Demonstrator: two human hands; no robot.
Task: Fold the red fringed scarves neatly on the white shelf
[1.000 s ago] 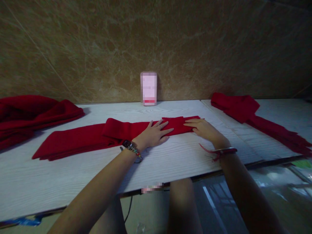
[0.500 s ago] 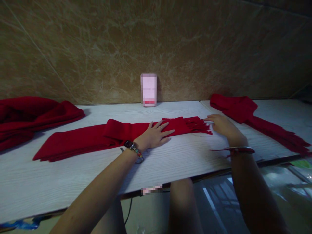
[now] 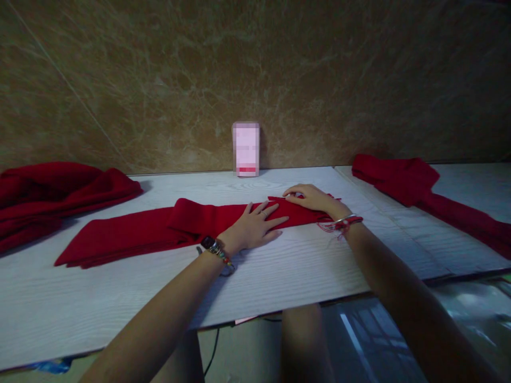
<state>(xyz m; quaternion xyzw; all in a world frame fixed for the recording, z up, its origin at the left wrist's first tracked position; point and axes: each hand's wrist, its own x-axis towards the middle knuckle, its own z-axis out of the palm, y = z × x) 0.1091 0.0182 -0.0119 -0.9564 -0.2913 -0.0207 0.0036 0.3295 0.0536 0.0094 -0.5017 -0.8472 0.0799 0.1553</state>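
A long red scarf [image 3: 131, 232], folded in layers, lies across the white table [image 3: 167, 290], with a raised fold near its middle. My left hand [image 3: 255, 226] rests flat on it, fingers spread, with a ring on one finger and a watch and beaded bracelet at the wrist. My right hand [image 3: 309, 198] lies over the fringed end, fingers stretched toward the left hand and slightly bent. Its palm hides most of the fringe. A bangle and red cord circle the right wrist.
A crumpled heap of red cloth [image 3: 72, 186] lies at the far left. Another folded red scarf [image 3: 403, 178] lies at the right. A blurred pink and white rectangular thing [image 3: 246, 149] leans against the brown marbled wall [image 3: 179, 80]. Below the table's front edge hangs a dark cable [image 3: 213, 351].
My right hand has moved left from the tip of the fringe onto the scarf's end, close to my left hand. The left hand stays in place on the scarf.
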